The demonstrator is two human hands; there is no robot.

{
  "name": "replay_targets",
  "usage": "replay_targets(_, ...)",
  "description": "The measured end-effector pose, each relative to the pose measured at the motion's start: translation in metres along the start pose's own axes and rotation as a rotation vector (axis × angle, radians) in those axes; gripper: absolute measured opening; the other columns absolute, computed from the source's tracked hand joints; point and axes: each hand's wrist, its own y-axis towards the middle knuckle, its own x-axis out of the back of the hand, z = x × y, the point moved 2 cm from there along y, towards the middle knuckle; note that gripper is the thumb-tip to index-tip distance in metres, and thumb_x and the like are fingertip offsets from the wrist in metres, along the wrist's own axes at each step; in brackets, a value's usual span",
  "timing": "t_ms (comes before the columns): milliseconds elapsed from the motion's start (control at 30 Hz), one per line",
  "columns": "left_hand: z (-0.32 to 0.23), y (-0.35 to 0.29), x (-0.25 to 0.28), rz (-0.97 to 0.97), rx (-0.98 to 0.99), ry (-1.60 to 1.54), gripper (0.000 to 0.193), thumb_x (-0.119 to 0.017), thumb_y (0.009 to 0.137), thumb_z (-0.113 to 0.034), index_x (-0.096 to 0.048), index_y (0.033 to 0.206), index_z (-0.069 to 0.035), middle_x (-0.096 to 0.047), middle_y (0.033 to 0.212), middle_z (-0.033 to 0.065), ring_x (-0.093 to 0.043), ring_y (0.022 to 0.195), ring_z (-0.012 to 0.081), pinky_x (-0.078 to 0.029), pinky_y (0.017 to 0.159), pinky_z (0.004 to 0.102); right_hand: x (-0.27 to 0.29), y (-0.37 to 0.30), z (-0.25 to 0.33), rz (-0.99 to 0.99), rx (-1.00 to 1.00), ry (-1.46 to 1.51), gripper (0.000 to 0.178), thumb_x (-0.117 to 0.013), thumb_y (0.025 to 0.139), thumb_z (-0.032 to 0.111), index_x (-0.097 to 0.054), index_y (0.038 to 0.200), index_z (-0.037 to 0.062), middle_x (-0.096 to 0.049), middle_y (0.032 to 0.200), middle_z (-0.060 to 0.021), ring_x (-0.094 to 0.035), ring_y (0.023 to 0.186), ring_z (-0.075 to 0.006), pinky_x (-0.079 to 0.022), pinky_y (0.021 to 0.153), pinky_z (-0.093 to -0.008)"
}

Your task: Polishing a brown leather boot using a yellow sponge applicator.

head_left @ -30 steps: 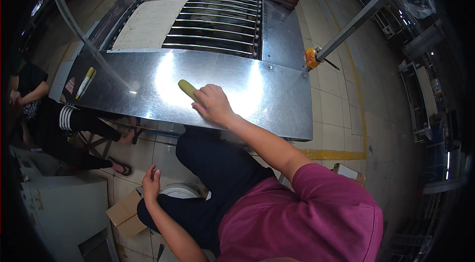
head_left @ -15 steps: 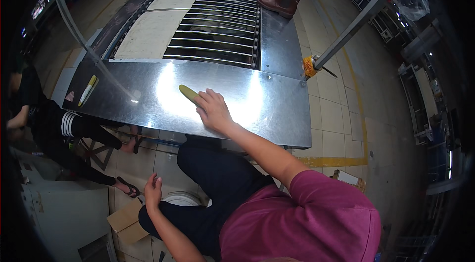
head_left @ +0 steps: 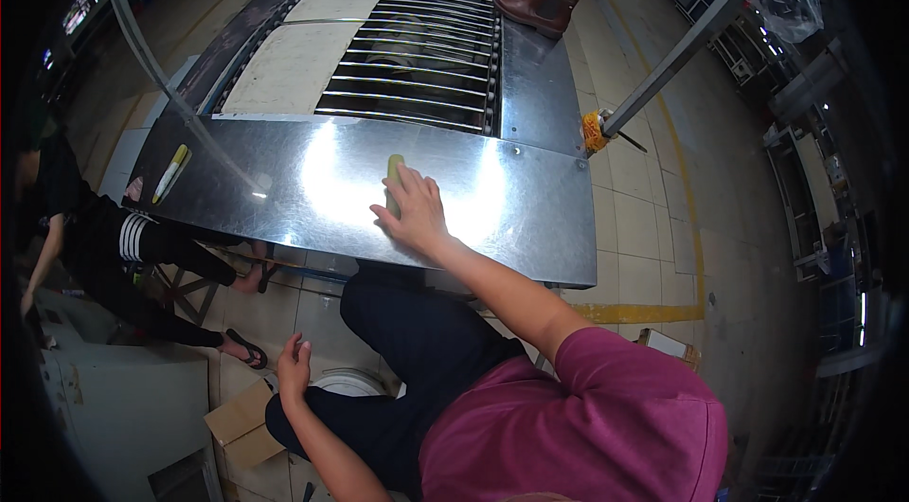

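Observation:
My right hand [head_left: 417,208] is over the metal tabletop [head_left: 540,208], with its fingers on an olive-green elongated piece [head_left: 394,166] that has a rounded end. The piece points away from me and passes between the thumb and the fingers. The thumb sticks out to its left, and the palm side hides the near part; its exact kind is not clear. My left hand [head_left: 294,365] rests by my left knee, below the table edge. Its fingers are loosely bent and apart, with nothing in them.
A yellow and white marker-like stick [head_left: 171,172] lies at the table's left end. Beyond the tabletop runs a roller conveyor [head_left: 407,76]; brown ankle boots [head_left: 542,9] stand at its right side. Metal posts [head_left: 682,43] rise on both sides. Another person [head_left: 95,227] sits at the left.
The olive-green piece has turned from slanting left to pointing straight away from me. My right fingers have shifted over it and the thumb has moved outward. My left hand stays put.

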Motion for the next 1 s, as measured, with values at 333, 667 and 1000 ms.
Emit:
replay_targets(333, 0.005, 0.004, -0.002, 0.010, -0.015, -0.004, 0.048, -0.066, 0.103, -0.030, -0.061, 0.143, -0.002, -0.074, 0.118, 0.0179, -0.067, 0.108, 0.0234, -0.052, 0.097, 0.0359, -0.007, 0.000, -0.009, 0.073, 0.034, 0.050, 0.050, -0.066, 0.092, 0.007, -0.058, 0.141, 0.0100, -0.056, 0.149, -0.0160, -0.039, 0.149, -0.0405, -0.021, 0.122, -0.0656)
replay_targets(667, 0.005, 0.004, -0.002, 0.025, 0.012, 0.013, 0.049, -0.066, 0.104, -0.030, -0.060, 0.144, -0.002, -0.072, 0.123, 0.0194, -0.067, 0.112, 0.0248, -0.051, 0.100, 0.0365, -0.005, 0.001, -0.003, 0.026, -0.049, 0.040, 0.036, -0.062, 0.097, 0.015, -0.066, 0.132, 0.0080, -0.050, 0.155, -0.0195, -0.034, 0.151, -0.0448, -0.020, 0.123, -0.0640)
replay_targets(1000, 0.000, 0.004, -0.003, 0.024, 0.007, -0.029, 0.049, -0.067, 0.103, -0.029, -0.060, 0.144, -0.002, -0.073, 0.120, 0.0177, -0.067, 0.110, 0.0239, -0.051, 0.099, 0.0362, -0.013, 0.000, -0.015, -0.004, 0.085, -0.016, 0.032, -0.061, 0.097, 0.016, -0.067, 0.127, 0.0062, -0.057, 0.145, -0.0212, -0.045, 0.142, -0.0437, -0.030, 0.119, -0.0574)
